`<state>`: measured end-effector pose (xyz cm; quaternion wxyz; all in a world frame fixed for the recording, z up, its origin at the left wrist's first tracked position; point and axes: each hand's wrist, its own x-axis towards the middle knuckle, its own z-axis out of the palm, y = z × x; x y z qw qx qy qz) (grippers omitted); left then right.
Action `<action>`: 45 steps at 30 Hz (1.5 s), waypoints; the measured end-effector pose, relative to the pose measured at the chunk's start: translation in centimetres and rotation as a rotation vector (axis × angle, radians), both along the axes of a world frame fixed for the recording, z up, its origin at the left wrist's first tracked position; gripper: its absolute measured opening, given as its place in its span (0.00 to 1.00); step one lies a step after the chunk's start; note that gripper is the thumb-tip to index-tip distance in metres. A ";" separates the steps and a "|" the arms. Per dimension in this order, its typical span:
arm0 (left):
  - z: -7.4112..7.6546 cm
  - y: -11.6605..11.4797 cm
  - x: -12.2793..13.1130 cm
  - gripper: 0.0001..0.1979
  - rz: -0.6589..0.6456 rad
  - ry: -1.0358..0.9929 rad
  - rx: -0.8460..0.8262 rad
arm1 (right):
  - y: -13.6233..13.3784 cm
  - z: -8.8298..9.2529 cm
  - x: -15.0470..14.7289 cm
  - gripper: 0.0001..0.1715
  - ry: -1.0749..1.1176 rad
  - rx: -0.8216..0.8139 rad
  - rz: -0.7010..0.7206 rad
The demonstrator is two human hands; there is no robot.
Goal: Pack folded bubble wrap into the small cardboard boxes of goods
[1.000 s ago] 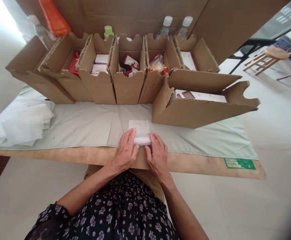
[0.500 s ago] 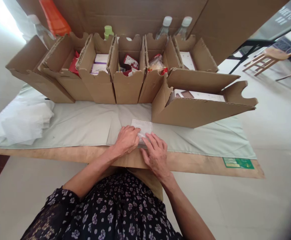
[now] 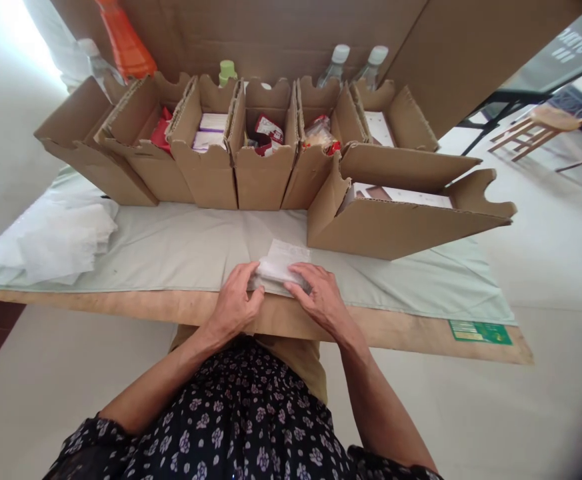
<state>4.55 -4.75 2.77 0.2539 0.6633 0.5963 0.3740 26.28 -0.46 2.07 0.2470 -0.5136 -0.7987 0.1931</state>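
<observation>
A small flat packet in whitish, see-through bubble wrap (image 3: 277,268) lies on the cloth near the table's front edge, with a flap of wrap standing out at its far side. My left hand (image 3: 235,300) is curved round the packet's left end, fingertips at its far corner and thumb on the near side. At the right end, my right hand (image 3: 319,297) has its fingers over the packet and its thumb along the near edge. What is inside the wrap cannot be made out.
Loose bubble-wrap sheets (image 3: 65,240) are piled at the left. Several cardboard bins (image 3: 263,177) stand along the back, some holding boxes and red packets. A cardboard bin with white boxes (image 3: 411,230) juts forward at right. Bottles (image 3: 338,63) show behind. A wooden stool (image 3: 553,120) stands farther right.
My left hand has drawn back leftward from the packet's top to its left end, with thumb and fingers parted. My right hand has shifted slightly right. More of the packet shows between them.
</observation>
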 end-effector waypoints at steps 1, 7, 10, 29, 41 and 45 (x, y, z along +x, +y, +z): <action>-0.4 0.2 0.0 0.23 -0.005 0.011 -0.024 | -0.2 0.2 -0.1 0.18 -0.020 0.007 0.012; -1.1 -0.6 -0.7 0.26 0.020 -0.119 -0.095 | 0.2 0.1 -0.9 0.16 0.016 -0.008 -0.015; -0.2 -1.5 -0.9 0.22 0.064 -0.315 -0.156 | 0.4 0.2 -0.7 0.15 0.107 -0.031 -0.113; 2.6 -2.2 1.3 0.21 -0.226 -0.724 -0.592 | -3.8 4.2 -0.6 0.36 0.557 -0.066 -0.076; 4.0 -2.4 1.3 0.24 -0.336 -0.522 -0.543 | -4.6 4.5 1.0 0.37 0.513 -0.421 0.034; 4.1 -2.4 2.2 0.34 -0.291 -0.409 -0.501 | -5.0 4.5 0.2 0.19 0.498 -0.446 -0.035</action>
